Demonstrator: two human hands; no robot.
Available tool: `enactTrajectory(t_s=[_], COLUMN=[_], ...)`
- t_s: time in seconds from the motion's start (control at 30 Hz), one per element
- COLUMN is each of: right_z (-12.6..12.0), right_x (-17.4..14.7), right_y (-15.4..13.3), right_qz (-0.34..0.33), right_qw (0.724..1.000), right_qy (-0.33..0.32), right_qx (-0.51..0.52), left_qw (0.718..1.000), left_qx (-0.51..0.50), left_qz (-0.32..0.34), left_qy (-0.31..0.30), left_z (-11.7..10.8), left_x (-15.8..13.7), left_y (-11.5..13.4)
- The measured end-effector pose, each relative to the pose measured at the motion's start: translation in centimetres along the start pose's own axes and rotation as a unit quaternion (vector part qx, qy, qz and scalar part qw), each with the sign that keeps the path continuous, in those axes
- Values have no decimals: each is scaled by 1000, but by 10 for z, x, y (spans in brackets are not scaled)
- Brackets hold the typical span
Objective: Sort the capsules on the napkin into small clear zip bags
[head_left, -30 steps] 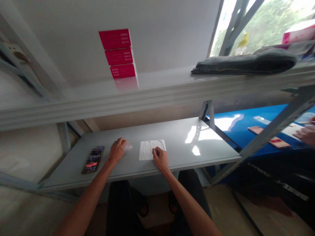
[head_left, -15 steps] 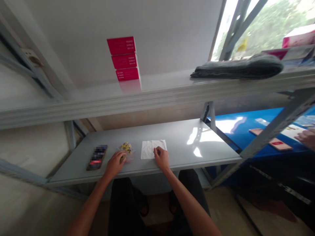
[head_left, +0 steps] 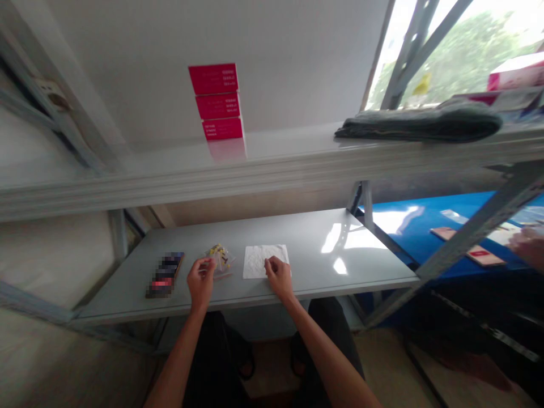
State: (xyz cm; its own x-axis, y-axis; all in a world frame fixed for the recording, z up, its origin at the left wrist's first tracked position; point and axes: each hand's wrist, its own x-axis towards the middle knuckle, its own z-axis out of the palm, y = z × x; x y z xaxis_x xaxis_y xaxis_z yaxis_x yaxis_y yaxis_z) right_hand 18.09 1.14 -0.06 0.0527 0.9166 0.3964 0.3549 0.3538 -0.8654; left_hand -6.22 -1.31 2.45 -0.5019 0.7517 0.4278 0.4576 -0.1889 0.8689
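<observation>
A clear plastic bag (head_left: pixel 224 267) holding several small yellow and dark pieces lies on the grey shelf board (head_left: pixel 314 243). At the bag's left side is my left hand (head_left: pixel 200 283), closed, with thumb and forefinger pinching the edge of the plastic. A white, slightly crumpled square of tissue or cloth (head_left: pixel 255 262) is spread flat to the right of the bag. Over its lower right part rests my right hand (head_left: pixel 279 279), fingers curled into a pinch. Whatever sits between those fingertips is too small to make out.
A phone (head_left: pixel 166 275) lies left of my left hand. Overhead, an upper shelf (head_left: pixel 289 158) carries three stacked red boxes (head_left: pixel 219 106) and a folded dark cloth (head_left: pixel 416 126). Rightward, another person's hand (head_left: pixel 529 243) is over a blue table (head_left: pixel 403 232) with a pinkish phone (head_left: pixel 467 246).
My left hand has turned more upright, its fingers now at the bag's left edge. The bag's contents have shifted and spread. My right hand stays pinched over the white square.
</observation>
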Motion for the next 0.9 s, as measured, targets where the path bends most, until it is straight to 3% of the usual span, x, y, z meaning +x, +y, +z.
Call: enactTrajectory(t_s=[0.07,0.13,0.23,0.3,0.37,0.47,0.57,0.63,0.77,0.9], right_z=[-2,-5,-5,-3,0,3,-1,-5,-17,-29], right_x=[-1,-3,-3,-2,0,-2,-13,-22,-32,-31], right_y=[-4,-9,-13,-13,-12,-12,-14,-14,-16,-23], right_qz=[-22,-46,-63,-51,-38,-51,-58,-69,-130,-142], right_qw=[998,993,986,985,988,996,994,991,976,969], right_qy=[-43,-85,-123,-128,-119,-74,-1,-16,-122,-147], right_qx=[33,65,98,107,85,-15,-94,-116,-121,-140], left_qw=[991,974,955,950,960,973,959,949,946,947], left_qx=[-115,-186,-225,-226,-196,-85,31,81,142,201], left_qz=[-71,-115,-123,-113,-81,29,140,181,186,153], left_qy=[-9,-59,-152,-181,-186,-211,-245,-244,-223,-200], left_z=[21,44,69,78,81,83,86,88,91,96], left_x=[-12,-24,-40,-46,-50,-55,-61,-65,-66,-63], left_y=[5,11,19,22,22,20,17,16,13,11])
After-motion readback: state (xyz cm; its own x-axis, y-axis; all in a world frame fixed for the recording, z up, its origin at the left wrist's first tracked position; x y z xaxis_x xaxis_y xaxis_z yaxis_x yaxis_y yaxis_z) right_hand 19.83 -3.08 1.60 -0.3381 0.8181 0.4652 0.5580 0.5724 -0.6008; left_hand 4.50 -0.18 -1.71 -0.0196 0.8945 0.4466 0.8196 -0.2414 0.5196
